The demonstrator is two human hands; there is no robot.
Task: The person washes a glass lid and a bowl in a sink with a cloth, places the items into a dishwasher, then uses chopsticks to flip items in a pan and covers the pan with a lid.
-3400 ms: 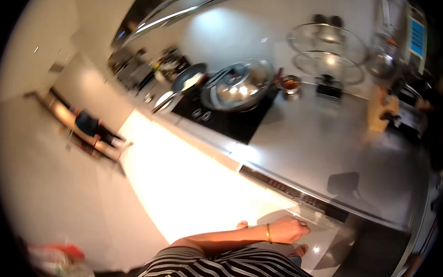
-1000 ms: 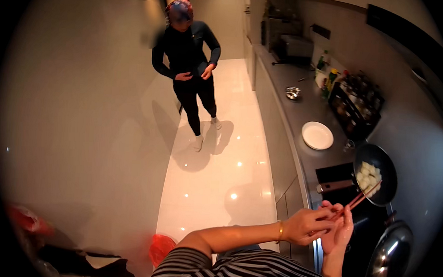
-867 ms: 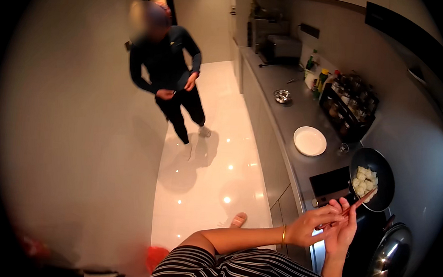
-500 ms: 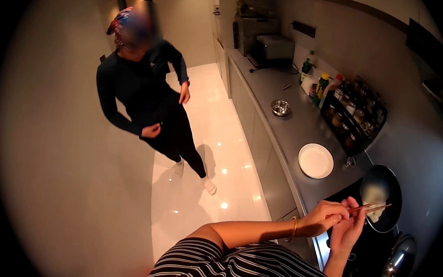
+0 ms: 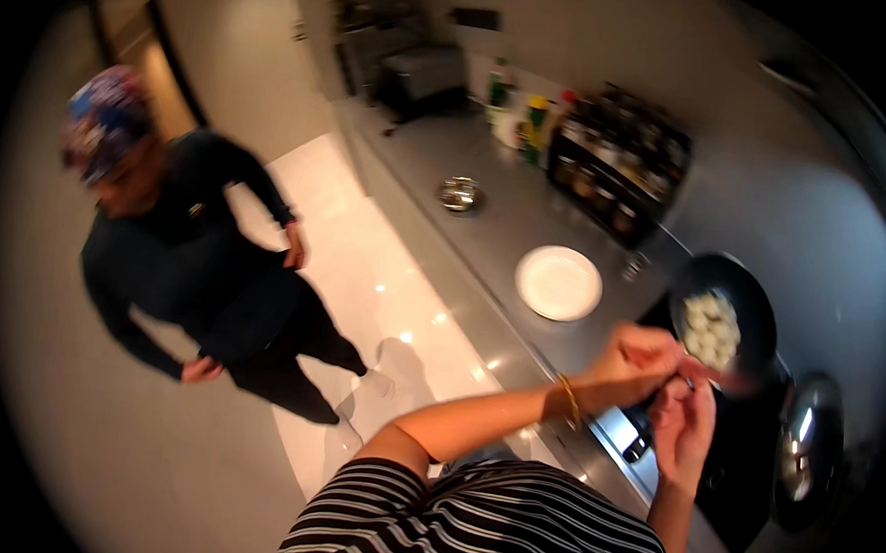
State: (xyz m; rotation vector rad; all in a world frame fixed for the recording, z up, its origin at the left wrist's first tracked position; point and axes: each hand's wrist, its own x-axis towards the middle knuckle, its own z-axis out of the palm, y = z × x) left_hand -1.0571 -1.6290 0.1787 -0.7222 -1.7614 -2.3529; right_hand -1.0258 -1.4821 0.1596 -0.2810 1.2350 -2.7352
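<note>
Chopsticks (image 5: pixel 716 375): blurred reddish streak between the two hands, pointing toward the near rim of the dark frying pan (image 5: pixel 754 318). Left hand (image 5: pixel 641 367): fingers curled in, fingertips at the chopsticks; gold bracelet (image 5: pixel 570 401) at the wrist. Right hand (image 5: pixel 683 424): palm turned up, fingers bent, tips just below the chopsticks. Blur prevents telling which hand has the grip. Pan contains a cluster of white pieces (image 5: pixel 711 331), at the far left end of the black cooktop (image 5: pixel 738 472). Domed shiny lid (image 5: pixel 807 446) near the cooktop's right side. On the grey tabletop (image 5: pixel 500 234): round white plate (image 5: pixel 559 283) left of the pan; small metal bowl (image 5: pixel 458 194) farther off; black rack (image 5: pixel 619 166) of jars by the wall. Another person (image 5: pixel 188 263), dark clothes, patterned head covering, stands at left, arms lowered.
</note>
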